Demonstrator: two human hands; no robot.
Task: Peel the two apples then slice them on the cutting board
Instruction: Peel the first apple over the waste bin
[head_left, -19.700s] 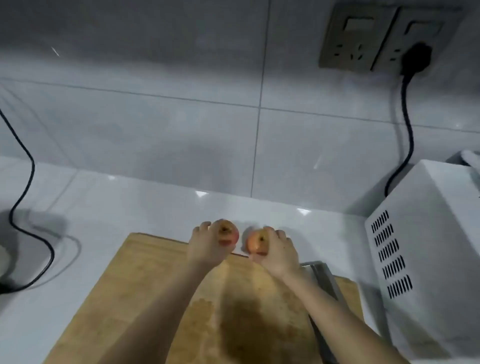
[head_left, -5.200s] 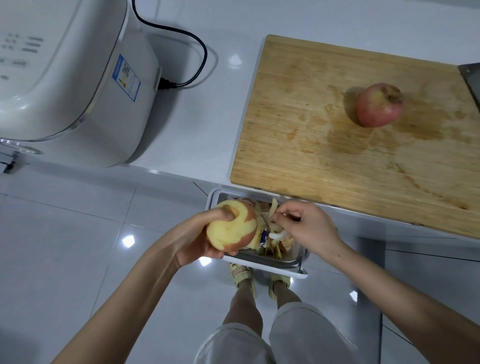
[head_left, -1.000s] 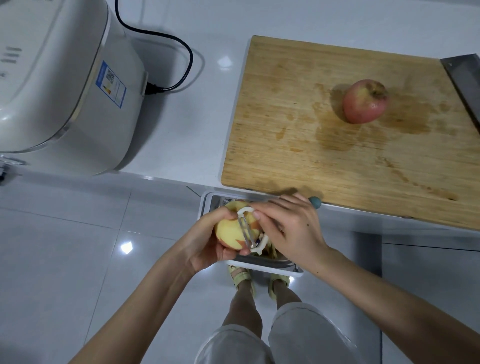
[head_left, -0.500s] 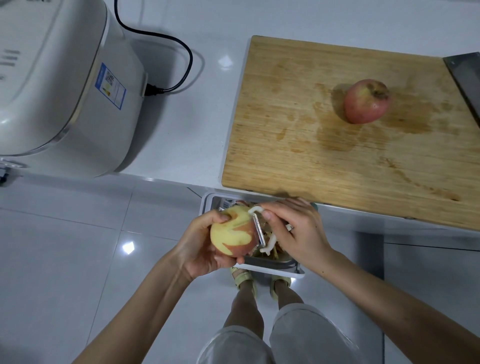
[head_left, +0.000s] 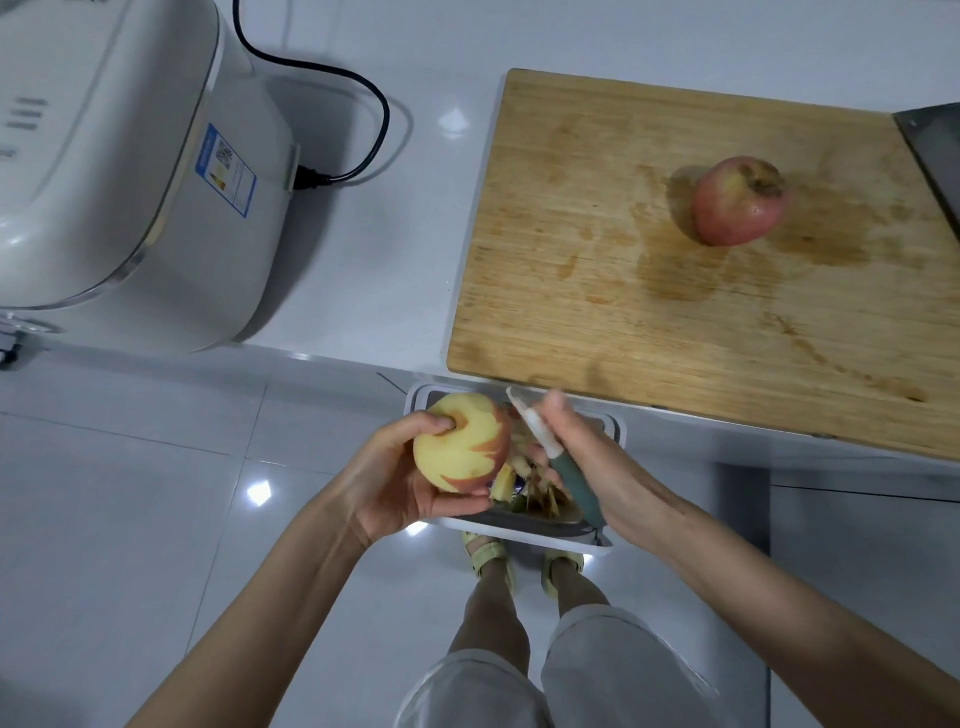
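left hand (head_left: 395, 483): grips half-peeled apple (head_left: 460, 441) | right hand (head_left: 587, 457): holds peeler (head_left: 558, 462) | whole apple (head_left: 737, 200): on cutting board (head_left: 597, 234)

We find no wording or number that we can read. The large white rounded kitchen appliance (head_left: 130, 171) on the white table (head_left: 374, 249) carries a blue-bordered rectangular sticker (head_left: 225, 169) on its side. The sticker bears a small square code pattern and an orange mark, but its print is too small for us. The faint grey markings (head_left: 23, 117) on the appliance's lid are blurred.
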